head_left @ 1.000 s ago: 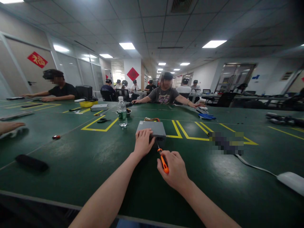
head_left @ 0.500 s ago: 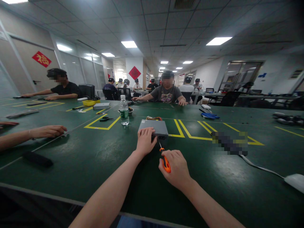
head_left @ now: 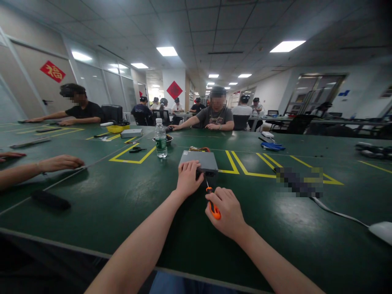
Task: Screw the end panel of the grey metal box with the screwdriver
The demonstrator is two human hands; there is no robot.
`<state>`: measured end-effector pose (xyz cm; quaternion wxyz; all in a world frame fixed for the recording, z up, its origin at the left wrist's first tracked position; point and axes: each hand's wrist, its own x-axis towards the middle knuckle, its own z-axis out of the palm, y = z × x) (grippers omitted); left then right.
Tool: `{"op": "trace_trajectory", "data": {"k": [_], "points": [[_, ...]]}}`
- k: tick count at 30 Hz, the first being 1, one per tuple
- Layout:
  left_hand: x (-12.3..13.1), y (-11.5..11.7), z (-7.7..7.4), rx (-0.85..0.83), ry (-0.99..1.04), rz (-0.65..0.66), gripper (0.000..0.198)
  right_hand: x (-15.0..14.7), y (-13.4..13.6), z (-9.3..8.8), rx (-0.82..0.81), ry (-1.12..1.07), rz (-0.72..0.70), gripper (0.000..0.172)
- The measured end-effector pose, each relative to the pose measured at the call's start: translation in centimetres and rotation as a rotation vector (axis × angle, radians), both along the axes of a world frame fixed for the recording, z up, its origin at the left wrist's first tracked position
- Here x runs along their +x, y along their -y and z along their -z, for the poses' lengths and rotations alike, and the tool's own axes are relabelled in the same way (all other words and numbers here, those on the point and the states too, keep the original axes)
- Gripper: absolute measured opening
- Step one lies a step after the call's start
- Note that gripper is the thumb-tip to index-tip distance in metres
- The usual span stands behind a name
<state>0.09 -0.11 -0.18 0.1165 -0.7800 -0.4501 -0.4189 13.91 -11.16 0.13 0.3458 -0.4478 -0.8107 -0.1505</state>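
A grey metal box with a socket in its front face and coloured wires behind, a computer power supply unit (head_left: 203,158), lies on the green table (head_left: 122,208). My left hand (head_left: 190,176) grips its front left corner, fingers over the top and thumb at the front face. In my right hand (head_left: 226,210) is an orange and black screwdriver (head_left: 214,210), fingers closed round the handle. The shaft points up at the front face, below the socket. Whether the tip sits in a screw is too small to tell.
Left of the power supply stand a water bottle (head_left: 161,139) and a dark bowl (head_left: 169,140). Pliers (head_left: 137,150) lie inside yellow tape. A blurred dark object (head_left: 298,183) with a white cable is at right. Another person's hand (head_left: 61,162) rests at left; a person (head_left: 216,114) sits opposite.
My view has shifted slightly. Both hands keep their hold on the power supply unit and the screwdriver. The person opposite has drawn one hand in towards their body.
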Motion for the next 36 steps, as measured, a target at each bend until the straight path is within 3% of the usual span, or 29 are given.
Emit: {"op": "trace_trajectory", "data": {"k": [4,10,16,23,30,36], "points": [[0.03,-0.07,0.05,0.000,0.002,-0.005,0.023,-0.10,0.14,-0.22,-0.027,0.035,-0.004,0.009],[0.03,-0.06,0.01,-0.010,-0.004,-0.006,0.024,0.15,-0.17,-0.11,0.016,-0.147,-0.006,0.017],[-0.06,0.01,-0.06,-0.017,-0.009,-0.002,0.027,0.17,-0.01,-0.17,-0.010,-0.002,-0.026,0.012],[-0.02,0.01,-0.09,-0.023,-0.008,0.003,0.027,0.26,-0.33,-0.10,-0.005,-0.133,-0.037,0.016],[-0.03,0.16,-0.24,-0.018,0.007,0.004,0.025,0.28,-0.26,-0.12,-0.011,0.001,-0.042,0.015],[-0.05,0.02,-0.12,-0.014,0.010,0.005,0.024,0.33,-0.37,-0.16,0.009,-0.173,-0.017,0.015]]}}
